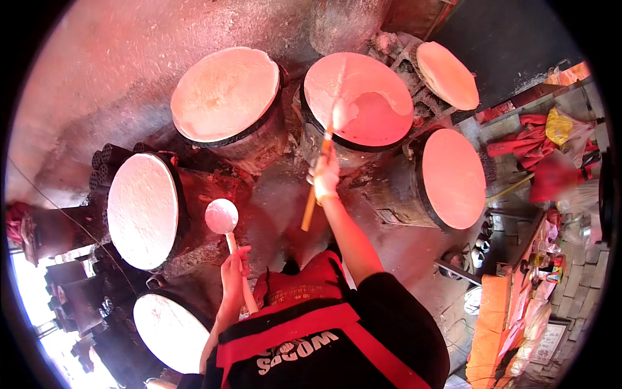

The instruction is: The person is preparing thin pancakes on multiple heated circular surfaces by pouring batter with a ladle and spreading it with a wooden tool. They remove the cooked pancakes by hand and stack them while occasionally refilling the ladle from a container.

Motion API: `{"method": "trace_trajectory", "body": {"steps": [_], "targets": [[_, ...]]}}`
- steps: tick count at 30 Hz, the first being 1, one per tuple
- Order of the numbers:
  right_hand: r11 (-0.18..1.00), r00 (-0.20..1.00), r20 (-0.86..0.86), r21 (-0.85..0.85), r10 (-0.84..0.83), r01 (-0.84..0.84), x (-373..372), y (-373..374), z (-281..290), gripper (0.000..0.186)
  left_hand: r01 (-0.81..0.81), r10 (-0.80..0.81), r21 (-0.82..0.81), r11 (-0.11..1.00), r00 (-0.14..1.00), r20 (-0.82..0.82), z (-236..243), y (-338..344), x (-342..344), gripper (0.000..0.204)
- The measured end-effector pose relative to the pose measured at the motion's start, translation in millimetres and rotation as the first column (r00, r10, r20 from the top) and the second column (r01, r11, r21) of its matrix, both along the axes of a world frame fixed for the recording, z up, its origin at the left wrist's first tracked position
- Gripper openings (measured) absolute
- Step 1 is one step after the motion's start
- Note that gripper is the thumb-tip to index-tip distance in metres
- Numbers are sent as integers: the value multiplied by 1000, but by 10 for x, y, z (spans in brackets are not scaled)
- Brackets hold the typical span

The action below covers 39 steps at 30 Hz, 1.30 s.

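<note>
My left hand (233, 272) is closed around the pale handle of a ladle (221, 216), its round bowl tipped up between two drum stoves. In my right hand (326, 174) is a long wooden stick (309, 211), gripped partway along its length. Its far part reaches over the round griddle (382, 84) at the centre back, where it blurs into a pale patch, so I cannot tell the shape of its end. A thin layer of pale batter (372, 120) covers part of this griddle, with a darker curved area near the stick.
More round griddles stand in an arc: back left (227, 91), left (142, 211), near left (170, 330) and right (453, 178). A pale round sheet (447, 74) leans at the back right. Stacked coal briquettes (107, 162) sit far left; an orange-covered bench (489, 324) stands right.
</note>
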State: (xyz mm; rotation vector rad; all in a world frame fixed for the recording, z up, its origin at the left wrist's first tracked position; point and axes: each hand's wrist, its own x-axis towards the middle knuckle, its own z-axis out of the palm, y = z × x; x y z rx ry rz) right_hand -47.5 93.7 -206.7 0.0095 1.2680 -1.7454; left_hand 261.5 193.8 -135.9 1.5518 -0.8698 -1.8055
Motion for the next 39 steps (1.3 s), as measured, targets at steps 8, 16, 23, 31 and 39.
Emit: {"method": "trace_trajectory", "body": {"steps": [8, 16, 23, 31, 39], "targets": [[985, 991, -8, -107, -136, 134, -599, 268, 175, 36, 160, -161, -22, 987, 986, -31, 18, -38, -415, 28], [949, 955, 58, 109, 292, -297, -1325, 1373, 179, 30, 163, -163, -16, 987, 979, -122, 131, 13, -1063, 28], [860, 859, -31, 24, 510, -510, -1605, 1374, 201, 23, 179, -170, 32, 983, 965, -199, 168, 122, -1861, 31], [928, 913, -209, 207, 351, -309, -2904, 1175, 131, 15, 183, -187, -47, 982, 976, -109, 165, 299, -2309, 33], [927, 794, -478, 174, 375, -333, -2430, 860, 200, 40, 84, -49, 120, 989, 961, -273, 439, 84, -2331, 33]]}}
